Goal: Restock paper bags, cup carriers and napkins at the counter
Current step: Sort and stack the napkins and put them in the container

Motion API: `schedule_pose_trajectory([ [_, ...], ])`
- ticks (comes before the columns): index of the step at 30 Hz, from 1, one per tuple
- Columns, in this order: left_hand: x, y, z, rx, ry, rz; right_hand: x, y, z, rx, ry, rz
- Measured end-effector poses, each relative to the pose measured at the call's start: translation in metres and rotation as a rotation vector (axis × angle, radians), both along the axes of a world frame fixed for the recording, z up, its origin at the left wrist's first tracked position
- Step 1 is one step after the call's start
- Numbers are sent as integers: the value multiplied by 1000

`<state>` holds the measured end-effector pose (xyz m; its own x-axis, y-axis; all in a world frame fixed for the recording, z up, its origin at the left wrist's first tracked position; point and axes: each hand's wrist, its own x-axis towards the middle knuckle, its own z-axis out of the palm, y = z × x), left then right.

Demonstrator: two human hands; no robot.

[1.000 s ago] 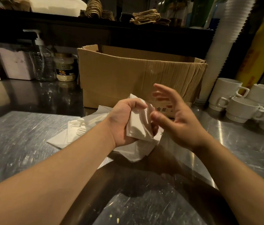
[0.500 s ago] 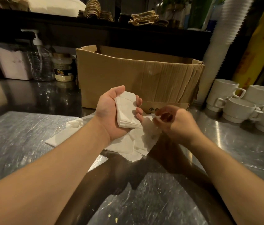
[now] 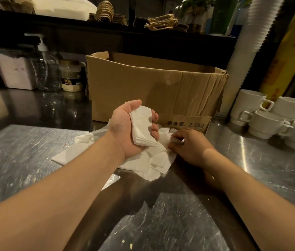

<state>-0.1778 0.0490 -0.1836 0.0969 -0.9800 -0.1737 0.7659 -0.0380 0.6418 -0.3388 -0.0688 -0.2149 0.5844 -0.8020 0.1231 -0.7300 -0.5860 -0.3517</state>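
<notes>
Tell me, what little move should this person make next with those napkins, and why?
Probably lift one napkin from the loose pile of white paper napkins onto the neat stack of folded white napkins. The left hand holds that stack palm up, while the right hand is down on the pile, fingers curled at a napkin.

White folded paper napkins (image 3: 144, 129) lie at 12 o'clock on the scratched silver steel tabletop (image 3: 25, 151); behind, a plain brown cardboard box (image 3: 154, 89) bears black print; glossy white ceramic mugs (image 3: 270, 116) at 2 o'clock.

Cardboard box (image 3: 154, 89) mid counter; white mugs (image 3: 270, 118) right; pump btl (image 3: 46, 69) & jar (image 3: 70, 76) left
</notes>
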Motion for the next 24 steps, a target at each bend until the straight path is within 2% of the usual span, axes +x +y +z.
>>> schedule_pose_trajectory([
  [4, 0, -1, -1, 11, -10, 2, -1, 5, 4, 32, -62, -12],
  [6, 1, -1, -2, 12, -12, -4, -4, 5, 5, 61, -156, -41],
  [10, 1, -1, -2, 7, -4, -15, -11, 8, 13, 249, -599, -147],
  [14, 1, -1, -1, 2, -20, -1, -22, 12, 31, 689, -940, -203],
  [16, 1, -1, -1, -7, -14, 1, -26, 10, 36, 878, -926, -202],
  [17, 1, -1, -1, -10, -6, -1, -26, 10, 37, 905, -846, -208],
  [20, 1, -1, -2, 2, 0, 6, -23, 9, 33, 758, -538, -263],
  [24, 0, -1, -1, 15, -10, 23, -18, 4, 29, 576, -405, -298],
])
